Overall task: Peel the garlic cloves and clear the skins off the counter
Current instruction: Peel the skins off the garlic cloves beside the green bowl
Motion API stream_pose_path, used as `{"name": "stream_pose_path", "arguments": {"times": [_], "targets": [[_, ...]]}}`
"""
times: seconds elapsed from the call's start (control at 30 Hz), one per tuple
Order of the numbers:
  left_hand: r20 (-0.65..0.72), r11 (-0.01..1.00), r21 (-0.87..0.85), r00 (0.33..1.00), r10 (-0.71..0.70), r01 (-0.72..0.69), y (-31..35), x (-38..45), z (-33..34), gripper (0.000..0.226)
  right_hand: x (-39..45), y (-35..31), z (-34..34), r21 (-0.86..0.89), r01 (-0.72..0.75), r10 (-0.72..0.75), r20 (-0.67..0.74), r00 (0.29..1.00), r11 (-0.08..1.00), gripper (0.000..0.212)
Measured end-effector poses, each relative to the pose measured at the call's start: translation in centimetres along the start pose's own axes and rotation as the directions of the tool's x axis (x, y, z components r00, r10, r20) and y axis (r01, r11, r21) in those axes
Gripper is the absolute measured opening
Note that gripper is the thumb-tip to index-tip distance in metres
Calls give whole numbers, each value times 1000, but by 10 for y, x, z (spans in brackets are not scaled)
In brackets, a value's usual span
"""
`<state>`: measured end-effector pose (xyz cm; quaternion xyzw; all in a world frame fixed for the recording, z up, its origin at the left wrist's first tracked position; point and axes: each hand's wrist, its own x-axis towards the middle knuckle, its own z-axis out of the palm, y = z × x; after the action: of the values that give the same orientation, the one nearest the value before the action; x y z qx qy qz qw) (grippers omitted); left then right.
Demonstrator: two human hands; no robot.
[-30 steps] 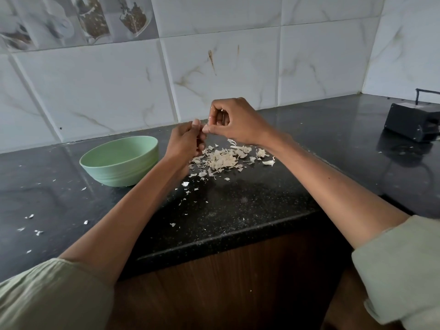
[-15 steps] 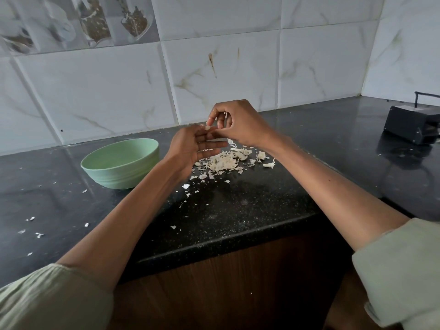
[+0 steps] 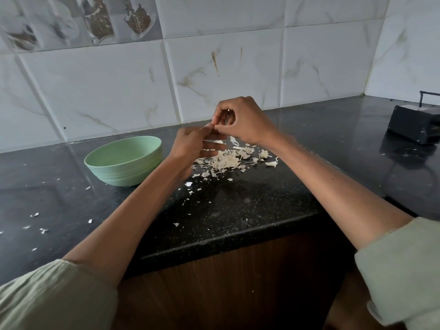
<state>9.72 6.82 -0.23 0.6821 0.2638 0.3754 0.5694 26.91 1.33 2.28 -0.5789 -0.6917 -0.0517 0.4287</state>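
Peeling is best kept above the skin pile [image 3: 226, 160] on the counter [image 3: 238, 210]: right hand [image 3: 242, 122] fingers are pinched on something small, presumably a clove, against the half-open left hand [image 3: 190, 144].

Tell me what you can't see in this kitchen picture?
- Inside of the green bowl: head view, its near wall hides the bottom.
- Whatever the left hand and right hand pinch: fingers cover it, too small.
- Black box: cut off by the right edge.
- Skins pile: any clove inside is too small to tell.
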Motion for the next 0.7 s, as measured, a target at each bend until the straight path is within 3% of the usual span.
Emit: {"name": "stream_pose_path", "arguments": {"times": [0.43,0.7], "targets": [[-175,997,-21,982,67,-72,-4,9,-7,20,-3,-7,-4,15,41,-41,27,999,999,16],[-170,913,327,935,310,-243,-2,1,-5,14,-1,-8,-8,52,-74,72,36,997,996,9]]}}
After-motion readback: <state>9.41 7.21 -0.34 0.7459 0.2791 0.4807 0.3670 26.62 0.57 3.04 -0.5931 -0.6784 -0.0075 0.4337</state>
